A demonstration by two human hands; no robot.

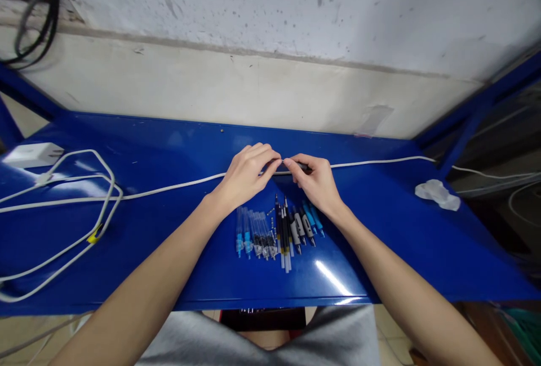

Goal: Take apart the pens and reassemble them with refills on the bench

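My left hand (252, 170) and my right hand (315, 179) meet above the blue shelf, their fingertips nearly touching. My right thumb and fingers are closed around a dark pen part (303, 167), mostly covered by the hand. A pinch of my left thumb and forefinger faces it; what they hold is too small to make out. Below the hands lie clear pen barrels (253, 231) with blue or dark clips, small springs (271, 221), ink refills (286, 239), grey-and-black pen grip sections (301, 226) and blue grip sections (313, 218).
A white cable (169, 187) crosses the blue shelf (203, 284) behind the pen parts, passing by the hands. Its loops (112, 186) and a white power adapter (34, 155) lie at left. Crumpled white plastic (438, 194) sits at right. A wall (253, 93) closes the back.
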